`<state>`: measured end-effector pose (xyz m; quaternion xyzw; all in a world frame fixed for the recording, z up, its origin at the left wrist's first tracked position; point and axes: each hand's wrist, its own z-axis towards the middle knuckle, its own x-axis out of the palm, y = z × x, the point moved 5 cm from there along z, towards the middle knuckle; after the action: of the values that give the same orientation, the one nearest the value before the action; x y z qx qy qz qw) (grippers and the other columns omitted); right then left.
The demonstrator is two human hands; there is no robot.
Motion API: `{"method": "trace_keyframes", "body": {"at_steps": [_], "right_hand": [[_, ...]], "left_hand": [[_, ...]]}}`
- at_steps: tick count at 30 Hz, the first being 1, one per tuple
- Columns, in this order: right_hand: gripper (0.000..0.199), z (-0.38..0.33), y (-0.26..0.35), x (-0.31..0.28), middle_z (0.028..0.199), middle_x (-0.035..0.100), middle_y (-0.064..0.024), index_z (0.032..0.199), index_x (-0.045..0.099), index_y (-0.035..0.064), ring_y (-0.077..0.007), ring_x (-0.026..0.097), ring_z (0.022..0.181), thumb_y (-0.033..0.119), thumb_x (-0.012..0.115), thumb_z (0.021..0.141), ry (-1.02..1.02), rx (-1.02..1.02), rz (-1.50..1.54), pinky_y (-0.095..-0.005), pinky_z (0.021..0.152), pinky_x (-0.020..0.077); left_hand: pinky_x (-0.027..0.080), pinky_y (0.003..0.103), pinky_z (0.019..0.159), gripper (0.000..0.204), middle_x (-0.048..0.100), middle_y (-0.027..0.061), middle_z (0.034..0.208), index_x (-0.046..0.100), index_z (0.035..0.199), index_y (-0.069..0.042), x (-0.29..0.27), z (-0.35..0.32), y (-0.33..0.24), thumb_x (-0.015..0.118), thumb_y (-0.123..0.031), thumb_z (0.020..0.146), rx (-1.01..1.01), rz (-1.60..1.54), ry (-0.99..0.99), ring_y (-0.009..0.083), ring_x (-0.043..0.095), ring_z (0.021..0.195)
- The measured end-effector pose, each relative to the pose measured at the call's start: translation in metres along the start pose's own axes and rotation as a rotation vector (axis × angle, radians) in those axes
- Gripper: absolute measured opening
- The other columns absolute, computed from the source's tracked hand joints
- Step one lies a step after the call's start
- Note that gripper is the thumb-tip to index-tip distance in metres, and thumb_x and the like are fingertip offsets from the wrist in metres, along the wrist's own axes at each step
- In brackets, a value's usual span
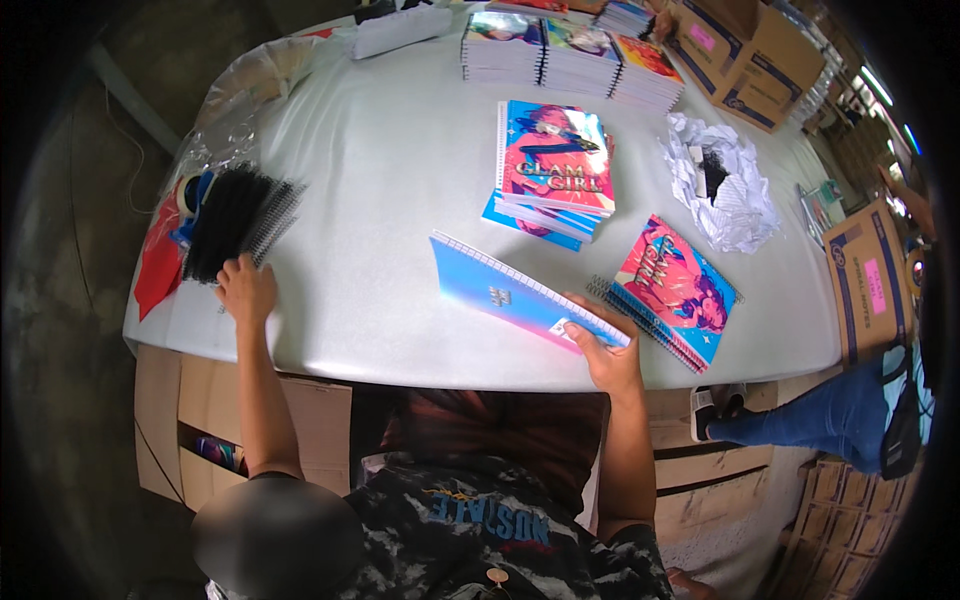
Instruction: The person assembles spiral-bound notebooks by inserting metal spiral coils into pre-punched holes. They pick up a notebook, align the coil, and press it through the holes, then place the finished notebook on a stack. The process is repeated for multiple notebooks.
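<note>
My right hand [608,350] grips a loose, unbound notebook [505,300] by its right end, with the thumb on top. Its cover fades from blue to pink, and a row of punched holes runs along the far edge. At the left, my left hand [245,287] has its bent fingers on the near end of a pile of black spiral binding coils [238,220], closed on a coil there; fingertips are partly hidden. Right of the notebook lie spiral-bound notebooks [680,290] with pink and blue illustrated covers. Beyond it stands a stack of similar notebooks [555,165], punched along the left edge.
Several stacks of notebooks [500,60] line the far edge. Crumpled white paper [725,190] holds black bits at the right. Cardboard boxes [745,60] stand far right and at the right edge [868,280]. Clear plastic [225,120] and red material lie left. Another person's leg [800,420] shows at right.
</note>
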<state>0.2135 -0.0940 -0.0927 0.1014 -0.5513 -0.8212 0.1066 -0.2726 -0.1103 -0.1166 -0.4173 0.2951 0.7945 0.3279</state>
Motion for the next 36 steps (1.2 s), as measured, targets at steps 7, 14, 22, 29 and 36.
{"method": "trace_keyframes", "body": {"at_steps": [7, 14, 22, 29, 36], "right_hand": [[0.027, 0.006, 0.016, 0.000, 0.105, 0.065, -0.0119, 0.108, 0.061, -0.0041, -0.0135, 0.060, 0.095, -0.003, 0.060, 0.082, -0.106, -0.030, -0.032, -0.0256, 0.084, 0.0451], [0.024, -0.001, 0.008, -0.010, 0.105, 0.065, -0.0137, 0.105, 0.062, -0.0047, -0.0161, 0.060, 0.098, -0.005, 0.059, 0.081, -0.029, -0.056, -0.036, -0.0261, 0.086, 0.0446], [0.027, -0.004, -0.001, -0.023, 0.105, 0.064, -0.0142, 0.107, 0.061, -0.0040, -0.0136, 0.060, 0.091, -0.006, 0.061, 0.080, -0.112, -0.068, -0.070, -0.0250, 0.081, 0.0470], [0.027, -0.007, -0.006, -0.028, 0.101, 0.065, -0.0093, 0.107, 0.062, -0.0033, -0.0092, 0.059, 0.086, -0.005, 0.062, 0.080, -0.190, 0.020, -0.001, -0.0225, 0.077, 0.0473], [0.027, -0.008, -0.006, -0.028, 0.098, 0.066, -0.0078, 0.108, 0.062, -0.0026, -0.0088, 0.059, 0.084, -0.005, 0.061, 0.081, -0.191, 0.060, -0.008, -0.0225, 0.076, 0.0475]], "left_hand": [[0.044, 0.041, 0.077, 0.027, 0.061, 0.0107, 0.092, 0.054, 0.108, -0.012, 0.004, -0.003, 0.026, 0.057, -0.026, 0.085, 0.089, -0.352, -0.146, 0.0292, 0.056, 0.090], [0.045, 0.028, 0.062, 0.021, 0.061, 0.0072, 0.082, 0.055, 0.108, -0.008, -0.023, 0.024, 0.016, 0.053, -0.021, 0.092, -0.136, -0.969, -0.314, 0.0158, 0.057, 0.068], [0.044, 0.029, 0.072, 0.028, 0.059, 0.0096, 0.086, 0.050, 0.112, -0.002, -0.124, -0.027, -0.132, 0.051, -0.021, 0.092, 0.575, -1.494, 0.692, 0.0154, 0.055, 0.074], [0.033, 0.022, 0.059, 0.024, 0.042, -0.0015, 0.069, 0.050, 0.095, -0.005, -0.157, -0.042, -0.190, 0.042, -0.027, 0.096, 0.588, -1.424, 0.795, 0.0084, 0.036, 0.061], [0.039, 0.027, 0.061, 0.034, 0.052, 0.0038, 0.070, 0.057, 0.088, -0.001, -0.137, -0.032, -0.203, 0.048, -0.033, 0.094, 0.634, -1.409, 0.618, 0.0109, 0.043, 0.065]]}}
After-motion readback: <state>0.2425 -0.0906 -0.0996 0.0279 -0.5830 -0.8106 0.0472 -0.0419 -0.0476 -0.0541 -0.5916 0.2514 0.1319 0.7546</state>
